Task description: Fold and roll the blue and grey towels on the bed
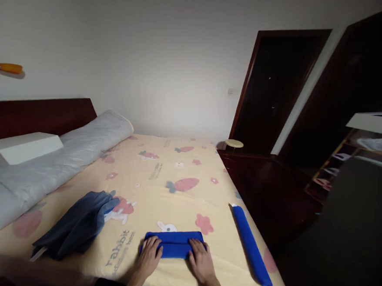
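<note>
A bright blue cloth (175, 250), folded into a flat rectangle with a seam line along its middle, lies on the bed near its front edge. My left hand (150, 254) rests on the cloth's left end, fingers laid flat over it. On the right end lies my right hand (199, 260), its fingers stretched out and pressing on the fabric. To the right, a long narrow blue folded strip of fabric (252, 245) runs along the bed's edge, with a small white bit at its far tip. A crumpled dark blue-grey garment (79, 224) is heaped on the left.
The bed (160, 202) wears a yellow sheet with carrot and rabbit prints. A long grey rolled bundle (65, 160) and a white box (30, 147) lie by the headboard (42, 113). Beyond the right edge stand a round stool (234, 144), a dark panel (352, 224) and a shelf rack (335, 166).
</note>
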Demonstrator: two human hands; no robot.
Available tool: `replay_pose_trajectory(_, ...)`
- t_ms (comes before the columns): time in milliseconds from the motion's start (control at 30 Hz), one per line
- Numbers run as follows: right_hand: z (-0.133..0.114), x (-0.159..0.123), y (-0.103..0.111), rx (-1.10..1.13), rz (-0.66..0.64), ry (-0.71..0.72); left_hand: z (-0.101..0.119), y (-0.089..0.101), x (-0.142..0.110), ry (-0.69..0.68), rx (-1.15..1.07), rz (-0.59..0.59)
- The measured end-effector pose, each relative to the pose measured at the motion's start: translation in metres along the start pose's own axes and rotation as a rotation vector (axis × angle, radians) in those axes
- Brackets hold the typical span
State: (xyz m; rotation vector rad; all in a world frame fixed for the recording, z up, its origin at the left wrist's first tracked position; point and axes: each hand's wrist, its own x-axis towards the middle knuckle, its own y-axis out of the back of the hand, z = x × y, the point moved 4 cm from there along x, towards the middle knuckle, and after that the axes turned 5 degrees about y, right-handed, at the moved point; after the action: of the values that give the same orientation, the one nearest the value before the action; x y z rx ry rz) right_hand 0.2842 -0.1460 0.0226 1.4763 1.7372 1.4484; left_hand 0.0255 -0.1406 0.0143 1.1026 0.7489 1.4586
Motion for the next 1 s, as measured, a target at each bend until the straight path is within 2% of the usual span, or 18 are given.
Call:
replay_pose_trajectory(100, 0.013, -0.004, 0.005, -0.045, 0.02, -0.083, -0.009, 0.009, -0.001, 0.018, 0.034, 0.04)
replay_pose_trajectory(167, 0.008, -0.002, 0.007, -0.056, 0.026, -0.082, -0.005, 0.009, -0.001, 0.04, 0.057, 0.053)
replay_pose_trajectory(233, -0.009, 0.004, 0.007, -0.026, 0.042, -0.032, 0.008, 0.005, -0.001, 0.025, 0.049, 0.028)
replay_pose_trajectory(367, -0.051, 0.018, -0.002, 0.093, -0.017, 0.068, 0.047, -0.016, -0.001, -0.068, -0.009, -0.147)
replay_pose_trajectory(467, -0.064, 0.024, -0.012, 0.104, -0.061, 0.086, 0.058, -0.028, 0.0, -0.064, 0.024, -0.203)
replay_pose_trajectory(567, -0.049, 0.02, -0.013, 0.052, -0.015, 0.059, 0.046, -0.023, 0.001, -0.057, 0.065, -0.146)
replay_pose_trajectory(733, 0.008, 0.003, 0.002, -0.086, 0.056, -0.066, -0.003, 0.004, 0.0, 0.005, 0.188, 0.016)
replay_pose_trajectory(800, 0.02, -0.001, 0.006, -0.115, 0.046, -0.107, -0.015, 0.01, 0.0, 0.025, 0.243, 0.058)
replay_pose_trajectory(900, 0.012, 0.003, 0.004, -0.118, 0.021, -0.143, -0.013, 0.007, 0.001, 0.077, 0.291, 0.129)
replay_pose_trajectory(1000, -0.024, 0.015, -0.009, -0.032, -0.034, -0.068, 0.012, -0.013, 0.004, 0.044, 0.254, 0.13)
